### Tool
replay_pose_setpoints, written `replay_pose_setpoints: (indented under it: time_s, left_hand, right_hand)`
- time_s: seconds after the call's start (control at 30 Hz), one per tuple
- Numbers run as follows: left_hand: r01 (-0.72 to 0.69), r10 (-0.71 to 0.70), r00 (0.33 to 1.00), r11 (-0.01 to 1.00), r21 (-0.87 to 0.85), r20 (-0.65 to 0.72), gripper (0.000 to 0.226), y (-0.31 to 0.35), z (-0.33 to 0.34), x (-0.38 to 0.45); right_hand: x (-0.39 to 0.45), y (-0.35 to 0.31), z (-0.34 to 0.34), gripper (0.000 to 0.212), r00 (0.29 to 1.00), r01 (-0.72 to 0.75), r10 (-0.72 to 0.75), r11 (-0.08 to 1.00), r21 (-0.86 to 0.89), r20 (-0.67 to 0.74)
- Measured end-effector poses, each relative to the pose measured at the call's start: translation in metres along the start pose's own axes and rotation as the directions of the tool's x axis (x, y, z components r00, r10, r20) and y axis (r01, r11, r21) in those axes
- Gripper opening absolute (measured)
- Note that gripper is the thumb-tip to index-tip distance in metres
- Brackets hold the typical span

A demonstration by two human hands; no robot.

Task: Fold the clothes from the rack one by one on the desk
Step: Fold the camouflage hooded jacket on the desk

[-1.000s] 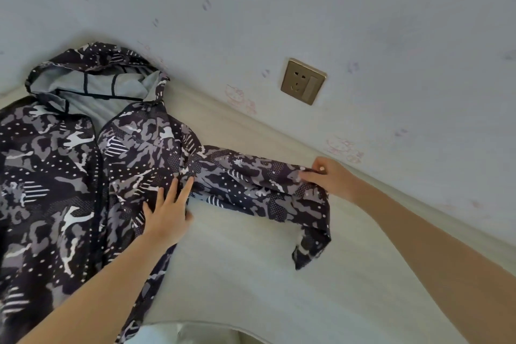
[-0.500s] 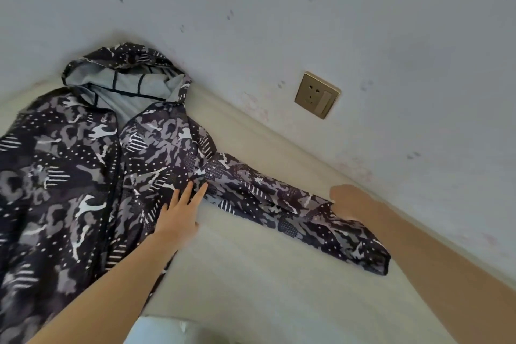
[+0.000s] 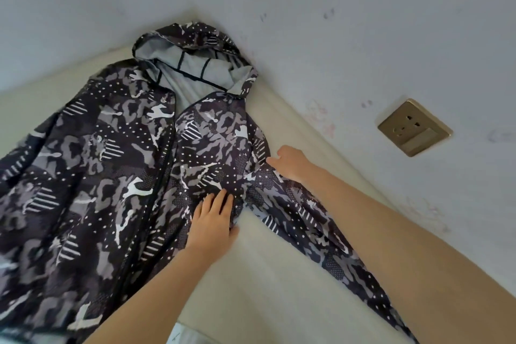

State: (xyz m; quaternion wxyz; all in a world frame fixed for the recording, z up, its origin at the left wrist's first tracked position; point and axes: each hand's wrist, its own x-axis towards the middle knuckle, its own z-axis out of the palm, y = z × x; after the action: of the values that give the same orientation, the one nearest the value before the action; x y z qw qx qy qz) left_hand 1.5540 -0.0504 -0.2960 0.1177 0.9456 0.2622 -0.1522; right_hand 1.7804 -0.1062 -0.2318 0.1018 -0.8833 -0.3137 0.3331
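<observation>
A camouflage hooded jacket [image 3: 111,176] lay flat on the desk [image 3: 251,274], its sleeve [image 3: 315,229] trailing away from the flat, pressing left hand [image 3: 213,222] — the right hand [image 3: 290,163], nearer the shoulder, rested open-fingered on it.

The jacket [image 3: 92,176] is cut off by the left and bottom edges. The cuff of its sleeve [image 3: 321,229] is lost at the bottom edge. The right hand [image 3: 291,163] is blurred; its fingers cannot be resolved. The bench [image 3: 251,288] is largely covered.
</observation>
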Motion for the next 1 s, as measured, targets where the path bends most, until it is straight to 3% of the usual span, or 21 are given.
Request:
replay_pose_setpoints:
  time_s: [0.17, 0.37, 0.5, 0.67, 0.73, 0.8, 0.87, 1.0]
  left_hand:
    - [0.008, -0.009, 1.000, 0.998, -0.059, -0.008, 0.067, 0.005, 0.003, 0.007]
    - [-0.069, 0.068, 0.998, 0.997, -0.021, -0.008, 0.061, 0.014, 0.001, 0.005]
    - [0.035, -0.039, 0.997, 0.998, -0.051, -0.070, 0.067, 0.011, -0.004, 0.000]
    - [0.050, -0.056, 0.987, 0.998, -0.044, -0.150, 0.025, 0.008, -0.003, -0.004]
    - [0.083, -0.093, 0.986, 0.994, -0.073, -0.135, 0.025, 0.005, -0.005, -0.007]
    - [0.088, -0.107, 0.986, 0.985, -0.151, -0.126, 0.029, 0.004, -0.016, -0.011]
    - [0.154, -0.172, 0.983, 0.965, -0.213, -0.070, 0.006, 0.001, -0.029, -0.013]
    - [0.194, -0.241, 0.965, 0.919, -0.344, -0.099, 0.016, -0.015, -0.040, -0.015]
  right_hand:
    - [0.037, -0.016, 0.020, 0.069, 0.996, -0.027, 0.029, 0.999, -0.033, 0.081]
    - [0.053, -0.003, 0.012, 0.033, 0.998, -0.067, 0.068, 0.997, -0.047, 0.011]
    - [0.059, -0.003, 0.002, 0.036, 0.986, -0.168, 0.168, 0.986, 0.022, -0.004]
    - [0.055, -0.020, -0.001, 0.042, 0.963, -0.270, 0.266, 0.929, 0.253, 0.050]
    - [0.051, -0.026, -0.003, 0.052, 0.967, -0.256, 0.251, 0.925, 0.281, 0.052]
    - [0.049, -0.028, -0.006, 0.044, 0.976, -0.203, 0.217, 0.928, 0.311, -0.009]
    - [0.051, -0.031, -0.009, 0.032, 0.978, -0.150, 0.188, 0.933, 0.327, -0.087]
    - [0.045, -0.048, -0.014, 0.021, 0.967, -0.051, 0.115, 0.962, 0.269, -0.227]
